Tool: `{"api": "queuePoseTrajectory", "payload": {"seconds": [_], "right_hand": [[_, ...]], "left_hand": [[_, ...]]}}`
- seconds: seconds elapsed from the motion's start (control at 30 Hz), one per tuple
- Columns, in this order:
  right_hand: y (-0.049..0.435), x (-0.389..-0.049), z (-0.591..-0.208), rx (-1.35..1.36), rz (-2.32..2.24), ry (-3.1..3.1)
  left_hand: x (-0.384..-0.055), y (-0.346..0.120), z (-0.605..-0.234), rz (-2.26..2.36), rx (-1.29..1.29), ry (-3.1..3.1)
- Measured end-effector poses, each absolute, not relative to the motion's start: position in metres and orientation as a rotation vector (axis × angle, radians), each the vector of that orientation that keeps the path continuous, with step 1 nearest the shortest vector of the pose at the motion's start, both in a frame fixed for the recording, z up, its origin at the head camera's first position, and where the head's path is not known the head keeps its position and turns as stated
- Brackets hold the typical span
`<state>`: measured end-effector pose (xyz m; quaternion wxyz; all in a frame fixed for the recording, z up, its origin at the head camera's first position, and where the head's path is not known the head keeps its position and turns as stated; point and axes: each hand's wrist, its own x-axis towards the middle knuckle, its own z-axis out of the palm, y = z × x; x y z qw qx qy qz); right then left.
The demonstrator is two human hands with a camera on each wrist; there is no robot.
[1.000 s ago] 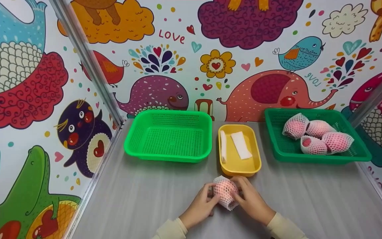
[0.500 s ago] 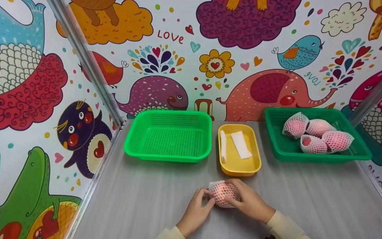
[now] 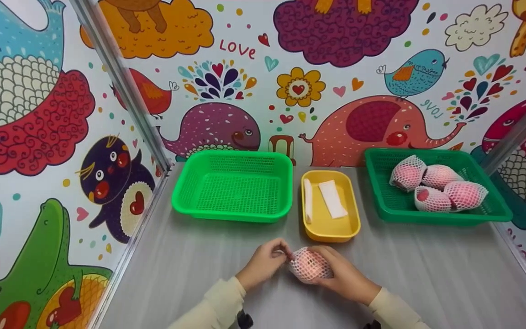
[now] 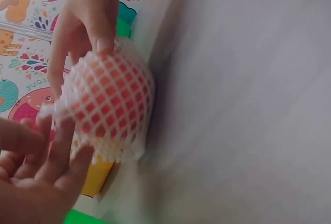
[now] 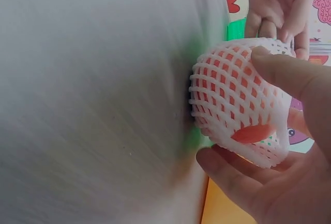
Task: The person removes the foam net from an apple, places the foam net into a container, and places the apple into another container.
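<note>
Below cartoon wall (image 3: 254,27): fruit (image 3: 311,265), grey tabletop (image 3: 190,269), perhaps grained.

We reached in from the bottom of the head view with the left forearm (image 3: 219,297) and the right forearm (image 3: 393,308) slanting inward toward each other, cream sleeves (image 3: 402,319) covering both as far as the wrists (image 3: 369,292). Our left hand (image 3: 262,262) was arched at the knuckles, its fingers (image 4: 61,149) bent and its fingertips brought together in a light pinch. Our right hand (image 3: 347,276) lay near the left in a wide, rounded grip, the thumb (image 5: 287,71) on the side closer to our body, the curved fingers (image 5: 227,172) opposite it.
</note>
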<state>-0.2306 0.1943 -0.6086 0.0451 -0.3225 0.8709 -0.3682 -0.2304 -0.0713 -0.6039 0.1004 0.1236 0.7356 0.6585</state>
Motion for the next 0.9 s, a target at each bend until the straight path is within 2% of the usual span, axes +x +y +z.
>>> {"api": "queuePoseTrajectory", "payload": {"seconds": [0.33,0.4,0.63,0.9], "right_hand": [[0.198,-0.232,-0.610,-0.857,-1.138,2.588],[0.198,-0.231,-0.611,-0.841,-1.140,2.591],[0.196,-0.228,-0.612,-0.843,-1.200,2.602],[0.195,-0.221,-0.612,-0.817,-1.238,2.684]], "left_hand": [[-0.261,-0.071,-0.610,1.688,0.453,2.203],[-0.261,-0.072,-0.612,1.645,0.443,2.215],[-0.247,-0.077,-0.618,1.748,0.172,2.035],[-0.237,-0.074,-0.627,1.825,0.141,1.979]]}}
